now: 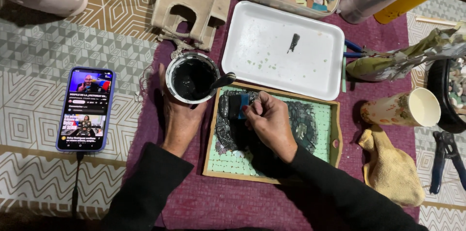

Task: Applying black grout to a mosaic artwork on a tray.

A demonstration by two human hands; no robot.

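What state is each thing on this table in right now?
Cup: upright, holding black paste, gripped by left hand.
Wooden tray: mosaic partly smeared dark.
Blue tool: pressed on the mosaic by right hand.
White tray: nearly bare, dark smear.
Phone: screen lit, cable plugged in.
Paper cup: lying sideways.

Your left hand steadies a white plastic cup of wet, glossy black grout. Your right hand presses a blue, perhaps rubber, spreader on rough matt tile mosaic in a bare wooden tray. Beside it lie a smooth white foam tray and a coarse yellow cloth.
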